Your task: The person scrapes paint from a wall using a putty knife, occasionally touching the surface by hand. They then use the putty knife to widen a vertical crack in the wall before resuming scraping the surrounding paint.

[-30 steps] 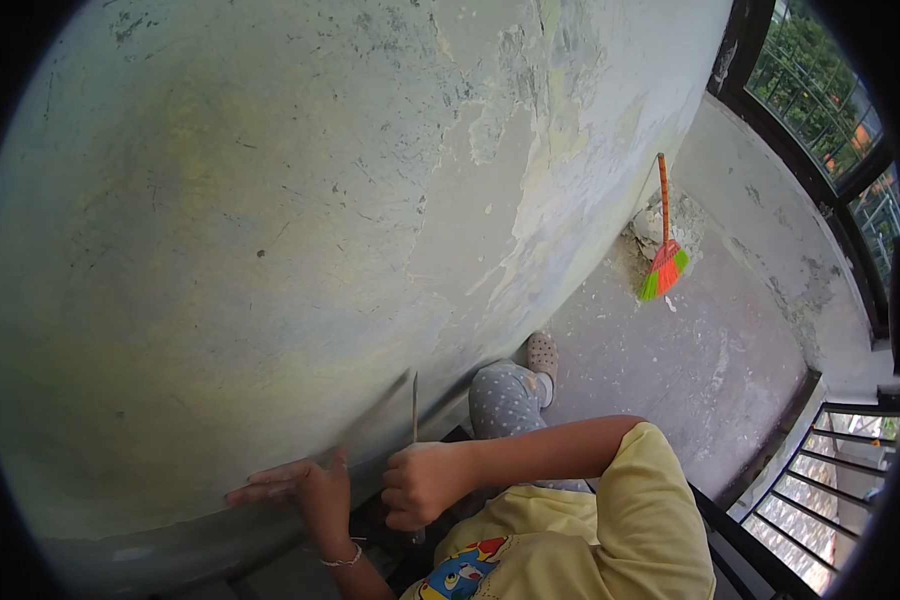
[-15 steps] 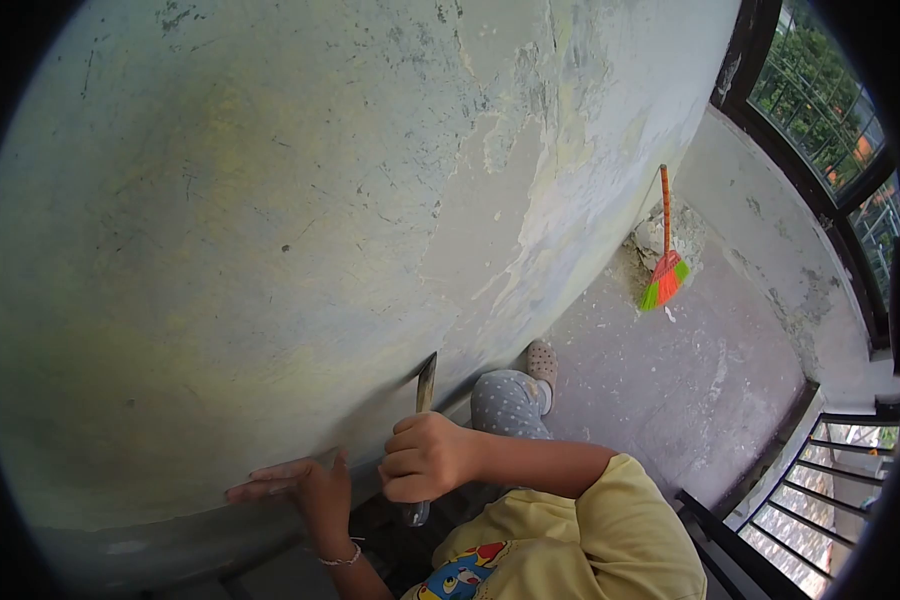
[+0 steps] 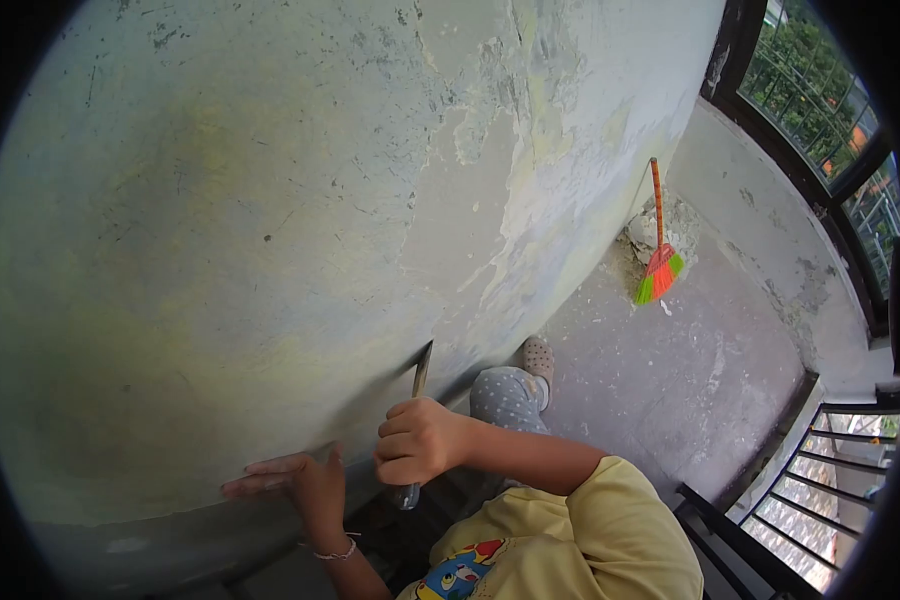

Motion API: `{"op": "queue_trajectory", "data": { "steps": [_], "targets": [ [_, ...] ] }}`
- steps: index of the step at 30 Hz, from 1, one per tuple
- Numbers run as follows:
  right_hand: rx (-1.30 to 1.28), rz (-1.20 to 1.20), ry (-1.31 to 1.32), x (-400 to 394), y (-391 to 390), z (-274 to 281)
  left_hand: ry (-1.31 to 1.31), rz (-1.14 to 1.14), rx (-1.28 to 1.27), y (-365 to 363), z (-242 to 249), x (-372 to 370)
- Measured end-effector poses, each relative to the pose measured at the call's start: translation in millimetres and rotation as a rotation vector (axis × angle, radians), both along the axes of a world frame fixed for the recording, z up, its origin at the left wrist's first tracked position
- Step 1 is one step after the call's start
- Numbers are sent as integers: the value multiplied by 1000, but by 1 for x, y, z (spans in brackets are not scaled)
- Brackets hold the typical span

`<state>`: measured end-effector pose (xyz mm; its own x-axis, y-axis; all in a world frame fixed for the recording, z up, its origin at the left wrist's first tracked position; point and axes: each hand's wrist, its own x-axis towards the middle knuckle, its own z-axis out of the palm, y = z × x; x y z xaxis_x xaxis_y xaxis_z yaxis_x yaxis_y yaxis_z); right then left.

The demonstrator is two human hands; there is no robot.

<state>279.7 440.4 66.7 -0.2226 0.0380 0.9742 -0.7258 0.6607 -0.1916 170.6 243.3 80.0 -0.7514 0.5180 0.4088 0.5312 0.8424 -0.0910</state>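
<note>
My right hand (image 3: 422,440) is wrapped around the handle of a scraper (image 3: 422,372), a narrow metal blade seen nearly edge-on. The handle's dark end sticks out below the fist. Its blade tip meets the painted wall (image 3: 270,330), just below a patch where the paint has come off. To the left, my left hand (image 3: 305,487) is open, its fingers stretched out along the lower part of the wall. A thin bracelet circles that wrist.
A small broom (image 3: 660,262) with orange and green bristles leans in the far corner by rubble. Paint flecks dot the grey floor (image 3: 670,390). A dark-framed window (image 3: 820,150) is at upper right, a black railing (image 3: 810,490) at lower right. My shod foot (image 3: 538,358) is close to the wall.
The view has shifted slightly, so the wall and broom appear further left. My right hand and the scraper have moved a little up in view; my left hand keeps its flat pose.
</note>
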Motion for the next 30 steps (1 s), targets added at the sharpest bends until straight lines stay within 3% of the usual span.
{"op": "queue_trajectory", "data": {
  "steps": [5,8,16,18,23,28,30],
  "targets": [
    [-36,64,98,22,-12,25,5,12,-28,6,8,2],
    [-120,16,25,6,11,1,-28,5,-10,2,7,2],
    [4,81,80,16,-8,10,-8,28,-51,1,8,3],
    [-5,54,-67,3,6,4,-48,-21,0,-1,6,1],
    [46,121,73,16,-4,15,-28,19,-34,3,5,0],
    [-4,66,-45,6,-2,4,-80,17,-5,-3,7,0],
    [1,83,67,24,-3,22,0,-27,-51,2,11,3]
  ]
}}
